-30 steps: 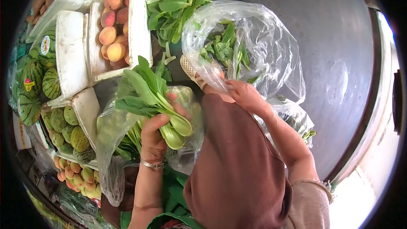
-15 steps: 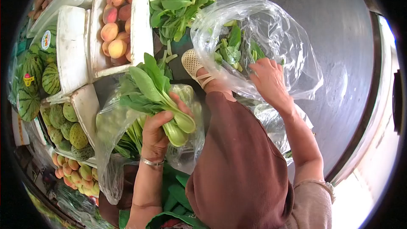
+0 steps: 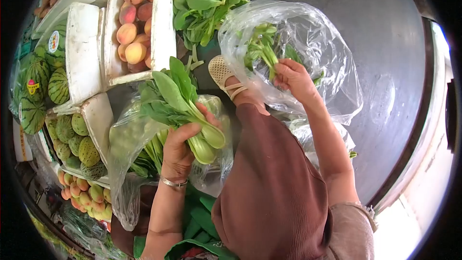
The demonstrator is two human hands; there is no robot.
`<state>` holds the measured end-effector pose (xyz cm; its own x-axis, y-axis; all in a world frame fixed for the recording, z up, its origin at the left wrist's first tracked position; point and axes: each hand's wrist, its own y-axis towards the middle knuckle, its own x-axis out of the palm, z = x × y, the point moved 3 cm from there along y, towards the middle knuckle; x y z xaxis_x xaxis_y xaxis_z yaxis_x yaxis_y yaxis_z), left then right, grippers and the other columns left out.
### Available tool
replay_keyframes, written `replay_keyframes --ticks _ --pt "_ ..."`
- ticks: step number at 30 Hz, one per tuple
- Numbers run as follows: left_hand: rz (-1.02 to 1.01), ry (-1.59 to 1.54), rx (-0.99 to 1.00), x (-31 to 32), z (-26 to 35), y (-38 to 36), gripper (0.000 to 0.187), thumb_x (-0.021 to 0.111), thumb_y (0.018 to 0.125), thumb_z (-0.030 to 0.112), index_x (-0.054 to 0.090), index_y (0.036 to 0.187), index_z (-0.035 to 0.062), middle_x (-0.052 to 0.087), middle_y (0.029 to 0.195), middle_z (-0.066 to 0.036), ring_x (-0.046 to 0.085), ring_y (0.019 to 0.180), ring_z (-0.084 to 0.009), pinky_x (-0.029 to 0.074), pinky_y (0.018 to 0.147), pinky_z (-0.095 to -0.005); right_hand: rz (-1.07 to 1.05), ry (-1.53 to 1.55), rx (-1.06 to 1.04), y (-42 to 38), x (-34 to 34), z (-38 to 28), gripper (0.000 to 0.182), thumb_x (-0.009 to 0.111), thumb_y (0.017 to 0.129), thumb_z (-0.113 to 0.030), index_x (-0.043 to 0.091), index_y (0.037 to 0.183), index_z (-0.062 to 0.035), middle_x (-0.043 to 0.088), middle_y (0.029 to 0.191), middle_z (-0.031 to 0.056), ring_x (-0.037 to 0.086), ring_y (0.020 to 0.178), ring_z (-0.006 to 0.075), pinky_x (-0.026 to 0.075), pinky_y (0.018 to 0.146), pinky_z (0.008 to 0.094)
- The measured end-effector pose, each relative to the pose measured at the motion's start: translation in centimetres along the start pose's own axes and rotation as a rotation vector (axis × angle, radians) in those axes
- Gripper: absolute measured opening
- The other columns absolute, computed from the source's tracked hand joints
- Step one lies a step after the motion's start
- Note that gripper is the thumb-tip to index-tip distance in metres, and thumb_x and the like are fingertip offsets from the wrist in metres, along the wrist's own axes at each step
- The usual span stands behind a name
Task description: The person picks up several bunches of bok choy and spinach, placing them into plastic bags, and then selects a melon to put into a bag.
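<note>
A bunch of bok choy (image 3: 179, 97) rests in my left hand (image 3: 179, 149), its pale stems across the palm and the leaves pointing up and away. Below it lies a clear plastic bag (image 3: 121, 159) with more green stalks inside. My right hand (image 3: 297, 81) pinches the stem ends of a small leafy green (image 3: 263, 50) at the mouth of another clear plastic bag (image 3: 337, 62). A few more leaves lie within that bag.
Loose leafy greens (image 3: 211, 2) are heaped on the floor at the top. White foam boxes at the left hold peaches (image 3: 128, 33), watermelons (image 3: 36, 77) and green melons (image 3: 77, 137). My sandalled foot (image 3: 222, 73) stands between the bags.
My right hand has closed on the stems of a leafy green and lifted it slightly left in the bag. My left hand keeps the bok choy almost in place.
</note>
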<state>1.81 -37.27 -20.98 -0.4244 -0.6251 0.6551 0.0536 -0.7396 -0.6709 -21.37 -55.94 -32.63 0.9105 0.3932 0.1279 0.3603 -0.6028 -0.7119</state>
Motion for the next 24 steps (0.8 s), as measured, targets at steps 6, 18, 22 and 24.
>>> replay_keyframes --ticks 6,18,22,24 --pt "0.058 0.109 -0.008 0.1 -0.7 -0.4 0.050 0.070 0.074 0.019 0.051 0.117 0.0035 0.061 0.094 -0.013 0.060 0.090 -0.0288 0.049 0.088 -0.0451 0.014 -0.157 -0.082 -2.7 -0.9 -1.2 0.033 0.057 0.095 -0.020 0.058 0.115 0.0062 0.065 0.088 0.0073 0.062 0.066 0.0109 0.037 0.048 0.0204" --pt "0.020 0.161 0.040 -0.4 -0.3 0.0 0.053 0.070 0.078 0.022 0.049 0.123 0.0032 0.059 0.098 -0.012 0.056 0.093 -0.0272 0.047 0.090 -0.0418 0.039 -0.303 -0.124 -0.7 -0.5 -0.9 0.037 0.070 0.076 -0.013 0.062 0.109 0.0025 0.066 0.095 0.0149 0.067 0.076 0.0192 0.050 0.064 0.0301" --pt "0.036 0.125 0.050 0.1 -0.5 -0.1 0.052 0.070 0.078 0.022 0.049 0.122 0.0026 0.058 0.096 -0.012 0.056 0.092 -0.0271 0.047 0.089 -0.0403 0.168 -0.727 -0.391 0.6 -0.4 -1.5 0.032 0.069 0.069 -0.018 0.066 0.098 -0.0036 0.062 0.093 0.0220 0.058 0.096 0.0377 0.046 0.087 0.0428" --pt "0.041 0.132 0.055 0.3 -0.5 -0.1 0.053 0.070 0.078 0.022 0.049 0.122 0.0027 0.058 0.094 -0.011 0.056 0.092 -0.0269 0.048 0.088 -0.0387 0.181 -0.841 -0.478 1.0 -0.1 -1.8 0.032 0.068 0.070 -0.018 0.066 0.097 -0.0028 0.064 0.094 0.0219 0.061 0.094 0.0365 0.048 0.084 0.0424"
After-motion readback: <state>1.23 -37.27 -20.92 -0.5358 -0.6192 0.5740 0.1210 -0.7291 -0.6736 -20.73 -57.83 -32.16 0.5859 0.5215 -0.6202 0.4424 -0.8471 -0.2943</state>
